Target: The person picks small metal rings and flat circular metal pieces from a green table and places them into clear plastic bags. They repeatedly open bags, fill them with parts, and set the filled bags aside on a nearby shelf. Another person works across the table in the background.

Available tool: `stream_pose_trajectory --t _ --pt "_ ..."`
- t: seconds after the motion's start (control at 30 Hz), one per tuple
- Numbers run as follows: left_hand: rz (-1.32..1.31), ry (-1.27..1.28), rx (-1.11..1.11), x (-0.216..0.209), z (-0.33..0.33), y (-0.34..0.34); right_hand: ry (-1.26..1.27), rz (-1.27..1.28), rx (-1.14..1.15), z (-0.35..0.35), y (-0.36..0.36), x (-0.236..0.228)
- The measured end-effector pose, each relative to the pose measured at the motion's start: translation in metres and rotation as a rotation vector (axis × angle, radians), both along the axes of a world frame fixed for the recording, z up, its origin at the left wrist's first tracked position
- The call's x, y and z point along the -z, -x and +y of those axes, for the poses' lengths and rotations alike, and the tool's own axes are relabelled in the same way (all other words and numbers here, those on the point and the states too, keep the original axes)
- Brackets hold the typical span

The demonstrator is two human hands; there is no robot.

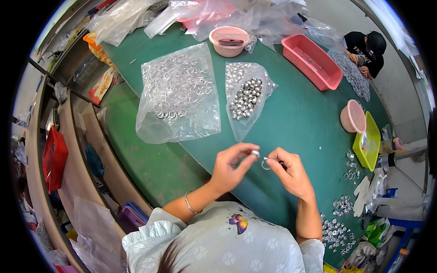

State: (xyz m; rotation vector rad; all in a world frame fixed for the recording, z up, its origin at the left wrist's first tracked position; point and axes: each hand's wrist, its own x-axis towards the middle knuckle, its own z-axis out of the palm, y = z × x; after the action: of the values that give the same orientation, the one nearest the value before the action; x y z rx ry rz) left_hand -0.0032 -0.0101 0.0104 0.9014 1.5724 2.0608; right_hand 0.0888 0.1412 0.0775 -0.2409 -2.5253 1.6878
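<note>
My left hand (229, 171) pinches a small shiny silver metal ball (256, 154) between thumb and fingers. Close beside it, a thin silver ring (265, 164) is gripped by the thumb and fingertips of my right hand (291, 174). Ball and ring are a short gap apart, above the near edge of the green table (300, 123). Beyond my hands lies an open clear bag of silver balls (246, 101). To its left is a larger clear bag of silver rings (177, 86).
A lidded pink tub (229, 34) and a pink basket (314, 59) stand at the back. On the right are another pink tub (353, 116), a lime tray (369, 141) and scattered silver pieces (335, 234). A person in black (366, 50) works at the far right.
</note>
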Motion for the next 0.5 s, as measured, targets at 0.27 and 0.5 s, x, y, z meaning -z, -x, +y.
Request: stream_pose_trajectory --t 0.27,0.5 --pt "-0.499 -0.076 -0.062 0.005 0.031 0.046 0.089 -0.038 0.045 0.004 0.005 0.026" --pt "-0.188 -0.085 -0.079 0.001 0.029 0.015 0.781 -0.14 0.157 0.002 0.004 0.046"
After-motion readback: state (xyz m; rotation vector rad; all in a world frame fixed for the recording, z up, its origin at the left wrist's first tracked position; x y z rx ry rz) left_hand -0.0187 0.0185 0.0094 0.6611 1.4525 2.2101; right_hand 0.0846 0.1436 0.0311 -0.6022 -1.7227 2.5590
